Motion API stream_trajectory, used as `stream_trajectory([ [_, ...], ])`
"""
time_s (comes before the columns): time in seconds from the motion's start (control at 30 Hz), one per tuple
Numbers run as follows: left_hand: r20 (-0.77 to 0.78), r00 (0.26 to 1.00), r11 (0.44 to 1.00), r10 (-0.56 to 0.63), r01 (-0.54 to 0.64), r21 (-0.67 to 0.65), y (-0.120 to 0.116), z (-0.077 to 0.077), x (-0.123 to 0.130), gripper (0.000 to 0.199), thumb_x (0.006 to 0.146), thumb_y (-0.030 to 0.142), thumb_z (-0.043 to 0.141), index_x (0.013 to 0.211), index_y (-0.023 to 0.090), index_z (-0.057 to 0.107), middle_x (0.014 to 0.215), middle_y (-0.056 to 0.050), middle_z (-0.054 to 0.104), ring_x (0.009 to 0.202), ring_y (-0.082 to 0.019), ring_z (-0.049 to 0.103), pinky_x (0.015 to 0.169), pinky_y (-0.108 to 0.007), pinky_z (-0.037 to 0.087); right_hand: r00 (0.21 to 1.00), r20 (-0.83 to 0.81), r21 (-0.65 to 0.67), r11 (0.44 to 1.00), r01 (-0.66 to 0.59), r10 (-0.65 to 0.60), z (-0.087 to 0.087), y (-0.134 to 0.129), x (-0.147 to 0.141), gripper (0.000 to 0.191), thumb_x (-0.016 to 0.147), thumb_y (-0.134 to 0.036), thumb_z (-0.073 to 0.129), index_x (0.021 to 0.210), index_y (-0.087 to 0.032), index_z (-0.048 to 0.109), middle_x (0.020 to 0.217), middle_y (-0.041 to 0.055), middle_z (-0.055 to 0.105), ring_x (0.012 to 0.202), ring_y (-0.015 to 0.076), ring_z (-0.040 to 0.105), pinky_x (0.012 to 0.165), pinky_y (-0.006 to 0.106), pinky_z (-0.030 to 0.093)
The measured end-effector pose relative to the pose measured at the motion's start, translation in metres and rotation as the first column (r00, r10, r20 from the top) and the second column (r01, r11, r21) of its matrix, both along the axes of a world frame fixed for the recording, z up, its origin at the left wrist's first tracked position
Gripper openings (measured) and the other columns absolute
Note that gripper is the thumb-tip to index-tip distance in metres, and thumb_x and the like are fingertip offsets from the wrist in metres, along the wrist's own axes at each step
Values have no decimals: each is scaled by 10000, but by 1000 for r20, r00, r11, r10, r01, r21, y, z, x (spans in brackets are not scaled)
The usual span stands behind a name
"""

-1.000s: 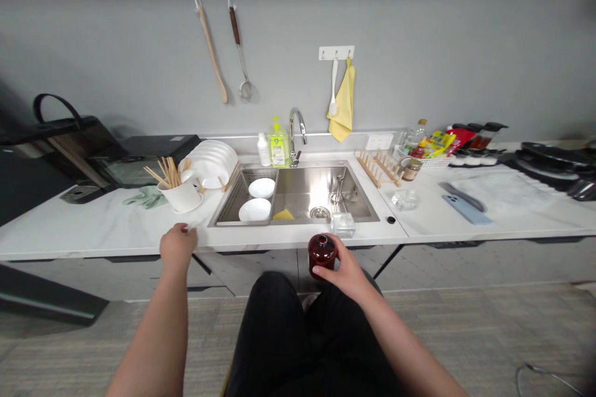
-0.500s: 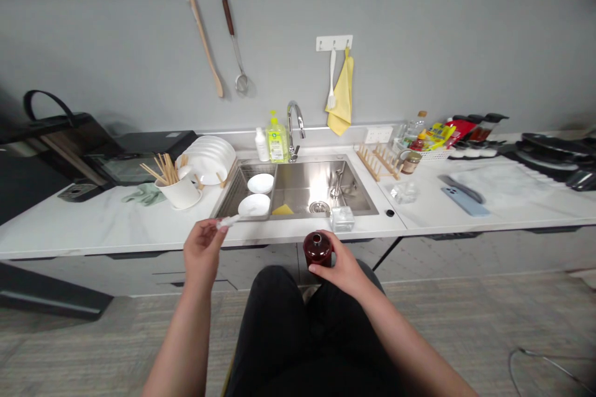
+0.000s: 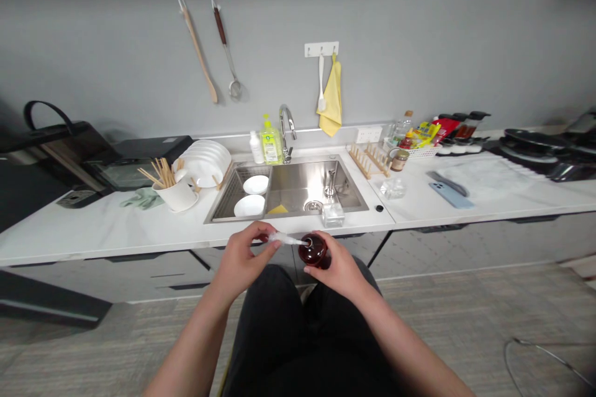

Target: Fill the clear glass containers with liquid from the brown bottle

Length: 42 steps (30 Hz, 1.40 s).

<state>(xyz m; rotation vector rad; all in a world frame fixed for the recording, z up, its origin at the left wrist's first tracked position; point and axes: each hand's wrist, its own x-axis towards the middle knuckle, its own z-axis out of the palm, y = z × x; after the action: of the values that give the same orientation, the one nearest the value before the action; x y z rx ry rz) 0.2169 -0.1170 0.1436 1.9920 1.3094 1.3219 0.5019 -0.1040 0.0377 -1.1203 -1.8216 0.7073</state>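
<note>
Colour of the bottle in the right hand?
The bottle is dark reddish-brown; head view shows it.

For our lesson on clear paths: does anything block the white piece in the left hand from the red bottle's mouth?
Nothing visible does: the white piece extends to the mouth of the red bottle; the right hand holds its side.

The left hand holds a slender white piece at the mouth of the dark red bottle in the right hand.
</note>
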Motion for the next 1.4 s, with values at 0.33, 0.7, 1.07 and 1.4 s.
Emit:
stream_trajectory([
  [0.33, -367, 925, 994, -103, 110, -1, 5, 23, 46, 136, 923, 289, 841, 1057, 296, 818, 942, -45, 866, 840, -291, 828, 762, -377, 630, 999, 46, 93, 996, 19, -24, 14, -12, -9, 894, 745, -388, 1032, 1550, -308, 652, 1495, 139, 758, 1369, 415, 739, 1205, 617, 583],
  [0.7, -32, 977, 977, -209, 210, 36, 3, 5, 48, 681, 824, 279, 949, 1468, 313, 730, 1457, -139, 729, 1292, -336, 752, 1096, -501, 652, 1000, 4, 104, 995, 8, -8, 21, -25, -6, 919, 737, -384, 1032, 1572, -329, 651, 1491, 131, 760, 1343, 412, 747, 1191, 615, 595],
  [1.07, 399, 887, 963, -232, 267, -34, 1, -48, 49, 516, 1021, 400, 806, 1485, 268, 620, 1200, -100, 781, 1116, -249, 770, 1057, -437, 621, 997, -72, 52, 998, -30, 34, 21, -22, -8, 880, 750, -401, 1028, 1543, -315, 655, 1516, 127, 754, 1381, 406, 740, 1224, 590, 580],
  [1.4, 472, 841, 929, -264, 354, -110, 15, -44, 52, 568, 947, 445, 905, 1426, 248, 671, 1145, -90, 791, 1054, -236, 784, 951, -375, 641, 974, -191, 20, 993, -118, 120, 21, -20, -5, 852, 796, -493, 1006, 1538, -283, 643, 1518, 141, 763, 1394, 404, 746, 1228, 572, 577],
])
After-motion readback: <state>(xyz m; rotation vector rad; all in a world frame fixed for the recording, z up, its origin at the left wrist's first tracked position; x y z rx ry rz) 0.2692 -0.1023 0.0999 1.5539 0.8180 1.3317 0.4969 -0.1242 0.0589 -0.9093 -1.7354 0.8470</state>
